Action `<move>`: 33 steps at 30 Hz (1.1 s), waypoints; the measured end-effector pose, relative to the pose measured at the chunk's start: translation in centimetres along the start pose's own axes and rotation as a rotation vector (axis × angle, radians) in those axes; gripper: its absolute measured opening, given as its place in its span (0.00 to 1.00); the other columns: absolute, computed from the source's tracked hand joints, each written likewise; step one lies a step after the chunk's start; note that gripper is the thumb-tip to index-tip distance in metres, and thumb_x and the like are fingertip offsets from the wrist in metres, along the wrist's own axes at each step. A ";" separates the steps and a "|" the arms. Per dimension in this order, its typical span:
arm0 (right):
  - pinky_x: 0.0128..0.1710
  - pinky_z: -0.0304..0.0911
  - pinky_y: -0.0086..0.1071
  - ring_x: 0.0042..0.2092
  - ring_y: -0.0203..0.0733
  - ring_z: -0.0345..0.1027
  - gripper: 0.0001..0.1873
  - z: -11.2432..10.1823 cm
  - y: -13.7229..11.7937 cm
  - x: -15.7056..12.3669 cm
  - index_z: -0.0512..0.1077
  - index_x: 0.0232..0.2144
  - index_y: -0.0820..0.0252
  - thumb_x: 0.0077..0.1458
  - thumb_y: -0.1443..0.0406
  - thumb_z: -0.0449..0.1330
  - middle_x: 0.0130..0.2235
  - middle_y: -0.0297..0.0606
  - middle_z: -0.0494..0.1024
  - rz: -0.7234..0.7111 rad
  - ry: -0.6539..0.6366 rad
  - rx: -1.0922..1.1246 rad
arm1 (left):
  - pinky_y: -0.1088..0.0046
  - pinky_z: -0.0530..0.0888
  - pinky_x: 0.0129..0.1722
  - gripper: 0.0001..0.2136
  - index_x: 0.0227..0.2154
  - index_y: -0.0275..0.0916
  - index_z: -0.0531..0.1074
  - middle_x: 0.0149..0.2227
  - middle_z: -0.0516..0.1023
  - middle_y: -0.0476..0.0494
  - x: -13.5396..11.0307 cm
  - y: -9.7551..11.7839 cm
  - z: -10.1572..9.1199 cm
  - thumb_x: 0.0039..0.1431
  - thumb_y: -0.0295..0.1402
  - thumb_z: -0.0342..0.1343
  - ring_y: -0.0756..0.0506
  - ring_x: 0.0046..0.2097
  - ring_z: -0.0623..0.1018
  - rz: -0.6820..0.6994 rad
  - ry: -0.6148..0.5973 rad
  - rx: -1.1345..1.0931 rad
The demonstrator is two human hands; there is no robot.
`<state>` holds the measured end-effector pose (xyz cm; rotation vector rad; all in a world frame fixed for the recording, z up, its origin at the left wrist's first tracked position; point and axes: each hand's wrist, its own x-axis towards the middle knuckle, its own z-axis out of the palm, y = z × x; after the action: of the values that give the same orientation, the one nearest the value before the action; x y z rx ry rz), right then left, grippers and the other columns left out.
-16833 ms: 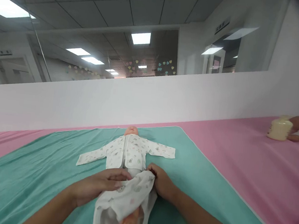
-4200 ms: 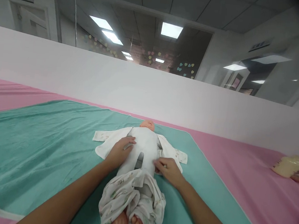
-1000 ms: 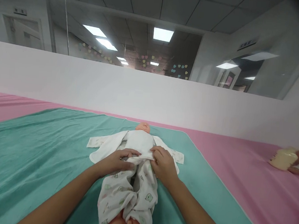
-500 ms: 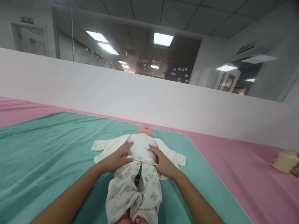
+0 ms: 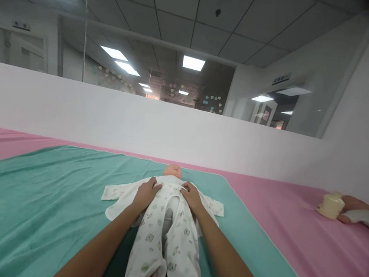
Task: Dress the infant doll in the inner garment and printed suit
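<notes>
A baby doll (image 5: 172,171) lies on its back on a green blanket (image 5: 68,188), its head toward the wall. White printed baby pants (image 5: 152,235) cover its legs and reach up over its belly; a slit at the crotch gapes open. Under the doll an open white baby shirt (image 5: 119,210) spreads out, sleeves to both sides. My left hand (image 5: 148,192) grips the waistband at its left side, fingers closed. On the opposite side my right hand (image 5: 192,196) pinches the same waistband. The doll's feet are mostly cut off by the bottom edge.
Pink cloth (image 5: 282,204) lies under and around the green blanket. At the far right are a pale yellow bottle-like container (image 5: 330,205) and part of another doll (image 5: 357,204). A white low wall (image 5: 108,118) with a window above it stands behind.
Both hands have moved up toward the doll's chest, pulling the pants' waistband up with them. Their fingers, spread before, are now closed on the cloth. The view has tilted up slightly.
</notes>
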<state>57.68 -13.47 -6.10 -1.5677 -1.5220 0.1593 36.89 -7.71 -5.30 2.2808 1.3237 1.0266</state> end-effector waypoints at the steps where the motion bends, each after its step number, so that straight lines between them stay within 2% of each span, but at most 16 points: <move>1: 0.33 0.57 0.29 0.31 0.37 0.62 0.08 0.5 0.4 -0.1 0.66 0.28 0.59 0.46 0.64 0.48 0.28 0.32 0.70 0.032 0.037 0.003 | 0.72 0.60 0.29 0.12 0.29 0.42 0.63 0.25 0.71 0.47 0.0 -0.4 0.3 0.59 0.44 0.43 0.42 0.32 0.72 -0.003 -0.019 0.001; 4: 0.35 0.59 0.32 0.33 0.39 0.63 0.09 1.2 1.2 -0.6 0.65 0.29 0.58 0.47 0.61 0.50 0.29 0.32 0.69 0.096 0.088 -0.004 | 0.69 0.63 0.32 0.18 0.31 0.40 0.66 0.29 0.75 0.40 -0.7 -1.3 0.5 0.60 0.48 0.40 0.39 0.35 0.74 -0.043 -0.087 -0.020; 6: 0.37 0.59 0.33 0.34 0.40 0.63 0.10 1.2 1.5 -0.9 0.66 0.30 0.58 0.45 0.60 0.53 0.30 0.34 0.70 0.121 0.092 -0.017 | 0.66 0.66 0.37 0.20 0.39 0.38 0.67 0.37 0.77 0.36 -1.1 -1.6 0.5 0.59 0.49 0.41 0.37 0.40 0.75 -0.082 -0.109 -0.092; 8: 0.39 0.60 0.35 0.36 0.42 0.64 0.12 1.0 1.6 -1.1 0.67 0.32 0.59 0.45 0.59 0.54 0.33 0.37 0.71 0.139 0.093 -0.031 | 0.64 0.66 0.44 0.22 0.48 0.37 0.64 0.47 0.74 0.33 -1.3 -1.7 0.6 0.59 0.48 0.42 0.37 0.48 0.73 -0.096 -0.136 -0.211; 10: 0.43 0.60 0.37 0.41 0.45 0.65 0.15 0.8 1.5 -1.2 0.68 0.37 0.61 0.46 0.60 0.54 0.40 0.42 0.72 0.137 0.093 -0.039 | 0.64 0.64 0.51 0.23 0.53 0.38 0.61 0.54 0.69 0.34 -1.5 -1.8 0.8 0.59 0.46 0.42 0.38 0.54 0.69 -0.104 -0.166 -0.299; 12: 0.48 0.59 0.38 0.50 0.46 0.63 0.19 0.7 1.4 -1.5 0.67 0.44 0.60 0.48 0.61 0.54 0.50 0.44 0.68 0.084 0.069 -0.043 | 0.64 0.61 0.55 0.23 0.53 0.38 0.62 0.57 0.66 0.37 -1.5 -1.9 1.1 0.59 0.45 0.42 0.40 0.57 0.66 -0.096 -0.174 -0.339; 14: 0.54 0.54 0.39 0.58 0.45 0.56 0.23 0.6 1.4 -1.7 0.65 0.50 0.56 0.51 0.62 0.53 0.58 0.41 0.61 0.002 0.000 -0.048 | 0.65 0.60 0.56 0.23 0.53 0.40 0.63 0.57 0.65 0.40 -1.7 -2.0 1.1 0.59 0.45 0.42 0.41 0.57 0.65 -0.073 -0.163 -0.362; 16: 0.59 0.49 0.41 0.62 0.44 0.50 0.26 0.5 1.5 -1.8 0.61 0.55 0.53 0.53 0.63 0.52 0.62 0.36 0.56 -0.043 -0.086 -0.028 | 0.66 0.63 0.54 0.23 0.52 0.41 0.64 0.55 0.68 0.42 -1.9 -1.8 0.9 0.58 0.47 0.42 0.41 0.55 0.68 -0.069 -0.152 -0.383; 19: 0.62 0.44 0.43 0.64 0.43 0.44 0.31 0.5 1.8 -1.6 0.55 0.60 0.51 0.53 0.62 0.52 0.65 0.34 0.49 0.021 -0.148 0.089 | 0.65 0.68 0.46 0.23 0.50 0.42 0.66 0.43 0.76 0.43 -2.3 -1.4 0.3 0.57 0.48 0.42 0.41 0.45 0.74 -0.092 -0.143 -0.373; 21: 0.62 0.43 0.43 0.65 0.43 0.41 0.34 0.6 1.9 -1.4 0.52 0.61 0.53 0.52 0.62 0.53 0.65 0.34 0.46 0.064 -0.162 0.166 | 0.65 0.69 0.43 0.21 0.48 0.42 0.67 0.38 0.77 0.44 -2.4 -1.2 0.0 0.57 0.47 0.43 0.42 0.41 0.75 -0.075 -0.117 -0.354; 23: 0.62 0.42 0.42 0.64 0.42 0.43 0.35 0.5 1.9 -1.2 0.52 0.61 0.55 0.51 0.63 0.53 0.64 0.35 0.49 0.067 -0.172 0.191 | 0.66 0.68 0.44 0.19 0.46 0.43 0.69 0.40 0.77 0.44 -2.2 -1.0 0.0 0.57 0.45 0.44 0.42 0.42 0.74 -0.052 -0.077 -0.346; 26: 0.60 0.48 0.40 0.60 0.43 0.55 0.29 0.0 1.5 -0.8 0.61 0.57 0.55 0.50 0.65 0.53 0.59 0.36 0.63 0.026 -0.156 0.128 | 0.69 0.67 0.43 0.15 0.39 0.42 0.72 0.41 0.77 0.45 -1.3 -1.0 0.3 0.57 0.42 0.44 0.43 0.43 0.73 -0.019 -0.037 -0.331; 29: 0.50 0.57 0.35 0.50 0.42 0.65 0.20 -0.6 0.9 -0.1 0.72 0.45 0.53 0.50 0.66 0.52 0.48 0.34 0.74 -0.034 -0.120 0.009 | 0.71 0.67 0.38 0.15 0.28 0.39 0.71 0.31 0.76 0.47 -0.2 -1.0 1.0 0.56 0.42 0.43 0.44 0.37 0.73 -0.052 -0.014 -0.285; 31: 0.43 0.59 0.32 0.43 0.41 0.68 0.14 -0.8 0.5 0.5 0.75 0.37 0.54 0.50 0.65 0.52 0.40 0.33 0.77 -0.044 -0.101 -0.040 | 0.72 0.67 0.34 0.15 0.23 0.39 0.69 0.26 0.73 0.48 0.4 -1.0 1.3 0.55 0.43 0.45 0.45 0.34 0.72 -0.093 -0.006 -0.267; 33: 0.38 0.57 0.31 0.36 0.40 0.67 0.11 -0.8 0.2 1.3 0.75 0.30 0.56 0.49 0.64 0.53 0.33 0.34 0.77 -0.024 -0.075 -0.068 | 0.72 0.67 0.33 0.14 0.22 0.39 0.68 0.24 0.72 0.49 0.9 -1.1 1.5 0.54 0.42 0.45 0.44 0.33 0.72 -0.111 -0.006 -0.264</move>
<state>58.62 -12.68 -5.14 -1.6123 -1.6188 0.1554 37.56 -6.27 -6.55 1.9931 1.2166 1.0849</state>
